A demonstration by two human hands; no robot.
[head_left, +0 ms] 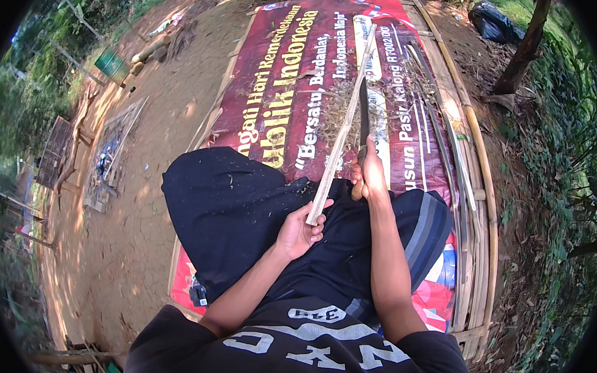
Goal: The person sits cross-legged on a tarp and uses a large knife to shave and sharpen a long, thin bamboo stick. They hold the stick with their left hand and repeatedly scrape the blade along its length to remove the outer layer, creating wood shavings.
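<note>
I sit cross-legged in dark clothes on a red printed banner point(270, 96). My left hand point(300, 231) grips the near end of a long pale bamboo strip point(341, 134) that runs away from me over my lap. My right hand point(369, 174) holds the handle of a long dark-bladed knife point(364, 112), its blade lying along the right side of the strip and pointing away. Pale shavings lie on the banner around the strip.
The banner covers a low bamboo platform point(480, 170) with more bamboo strips point(445, 127) stacked along its right side. Bare dirt ground point(140, 197) lies to the left, a tree trunk point(522, 53) and a black bag point(493, 20) at far right, a small dark object point(198, 294) by my left knee.
</note>
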